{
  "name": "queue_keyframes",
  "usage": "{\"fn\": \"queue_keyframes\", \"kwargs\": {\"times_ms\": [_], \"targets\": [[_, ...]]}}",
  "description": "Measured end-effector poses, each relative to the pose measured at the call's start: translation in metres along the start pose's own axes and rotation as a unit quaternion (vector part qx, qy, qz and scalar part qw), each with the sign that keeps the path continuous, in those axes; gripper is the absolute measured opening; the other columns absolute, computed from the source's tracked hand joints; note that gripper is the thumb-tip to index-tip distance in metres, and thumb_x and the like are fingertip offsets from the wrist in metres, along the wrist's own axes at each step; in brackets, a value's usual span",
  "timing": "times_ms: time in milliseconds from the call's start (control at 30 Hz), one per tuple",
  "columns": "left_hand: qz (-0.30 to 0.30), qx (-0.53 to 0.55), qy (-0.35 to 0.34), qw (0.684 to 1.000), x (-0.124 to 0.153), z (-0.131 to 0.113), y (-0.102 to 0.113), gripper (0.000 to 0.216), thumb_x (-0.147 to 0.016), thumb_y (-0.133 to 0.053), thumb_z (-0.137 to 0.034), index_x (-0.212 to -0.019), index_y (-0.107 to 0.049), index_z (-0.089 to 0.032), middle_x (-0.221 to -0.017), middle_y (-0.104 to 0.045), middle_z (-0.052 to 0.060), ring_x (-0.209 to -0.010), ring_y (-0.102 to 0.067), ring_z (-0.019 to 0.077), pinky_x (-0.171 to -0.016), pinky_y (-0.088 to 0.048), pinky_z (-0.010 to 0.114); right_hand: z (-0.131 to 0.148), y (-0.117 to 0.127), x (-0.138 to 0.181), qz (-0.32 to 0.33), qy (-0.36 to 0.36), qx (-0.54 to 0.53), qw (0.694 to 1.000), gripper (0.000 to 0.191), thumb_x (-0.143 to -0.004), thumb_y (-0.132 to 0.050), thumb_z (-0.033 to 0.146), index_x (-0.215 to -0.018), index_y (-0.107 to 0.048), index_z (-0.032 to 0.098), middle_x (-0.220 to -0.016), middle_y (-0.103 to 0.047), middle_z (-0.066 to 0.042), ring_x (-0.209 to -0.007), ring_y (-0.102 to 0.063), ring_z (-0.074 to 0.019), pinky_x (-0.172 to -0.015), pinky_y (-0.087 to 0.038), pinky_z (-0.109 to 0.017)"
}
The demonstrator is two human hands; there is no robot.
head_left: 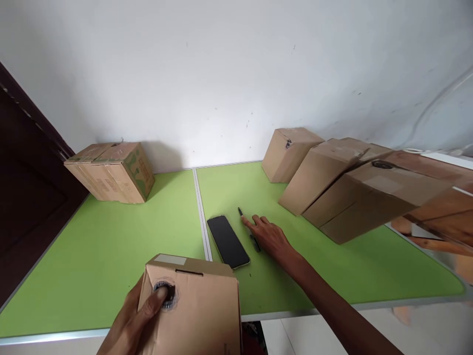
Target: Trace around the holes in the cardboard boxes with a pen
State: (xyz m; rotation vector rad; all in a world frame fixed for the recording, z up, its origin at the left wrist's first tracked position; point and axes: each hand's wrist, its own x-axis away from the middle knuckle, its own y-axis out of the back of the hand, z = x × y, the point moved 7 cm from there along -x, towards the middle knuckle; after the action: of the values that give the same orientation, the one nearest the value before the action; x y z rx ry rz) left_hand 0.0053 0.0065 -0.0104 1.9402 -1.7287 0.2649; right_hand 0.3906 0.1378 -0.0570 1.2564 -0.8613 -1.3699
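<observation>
At the bottom of the head view my left hand (pixel 137 320) holds a brown cardboard box (pixel 203 305) near the table's front edge. The left thumb hooks into a round hole with dark scribbled marks around it; the other fingers are mostly hidden. My right hand (pixel 269 237) is over a dark pen (pixel 254 242) on the green table, its index fingertip at the pen. The right fingers are spread apart, and part of the pen is hidden beneath them. Just left of the pen lies a smartphone (pixel 228 241) with a black screen.
A printed cardboard box (pixel 107 172) stands at the back left of the green table (pixel 121 251). Several plain boxes, including a tall one (pixel 290 153) and a leaning one (pixel 362 202), stand along the right. A pale wall (pixel 221 74) rises behind; a dark door (pixel 29 197) is at left.
</observation>
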Motion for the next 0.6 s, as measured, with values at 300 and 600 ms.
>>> {"fn": "queue_keyframes", "kwargs": {"times_ms": [300,600], "targets": [[0.191,0.109,-0.052,0.974,0.011,-0.004,-0.036,0.086,-0.076,-0.095,-0.058,-0.15,-0.07,-0.021,-0.15,-0.075,0.021,-0.137,-0.072,0.0462,-0.116,-0.058,0.059,-0.01,-0.032,-0.008,0.047,0.092,-0.001,0.995,0.047,-0.092,-0.04,-0.011,-0.101,-0.072,0.022,-0.105,-0.078,-0.017,-0.097,-0.071,-0.0295,-0.078,-0.055,-0.038],[0.05,0.161,-0.14,0.976,0.013,-0.037,-0.009,0.086,-0.08,-0.083,-0.069,-0.148,-0.069,-0.018,-0.145,-0.076,0.02,-0.135,-0.072,0.0465,-0.1,-0.067,0.051,-0.035,0.067,0.007,-0.139,0.058,-0.059,0.987,0.028,-0.107,-0.047,0.027,-0.093,-0.071,0.03,-0.08,-0.072,-0.006,-0.053,-0.064,-0.0219,-0.05,-0.041,-0.037]]}}
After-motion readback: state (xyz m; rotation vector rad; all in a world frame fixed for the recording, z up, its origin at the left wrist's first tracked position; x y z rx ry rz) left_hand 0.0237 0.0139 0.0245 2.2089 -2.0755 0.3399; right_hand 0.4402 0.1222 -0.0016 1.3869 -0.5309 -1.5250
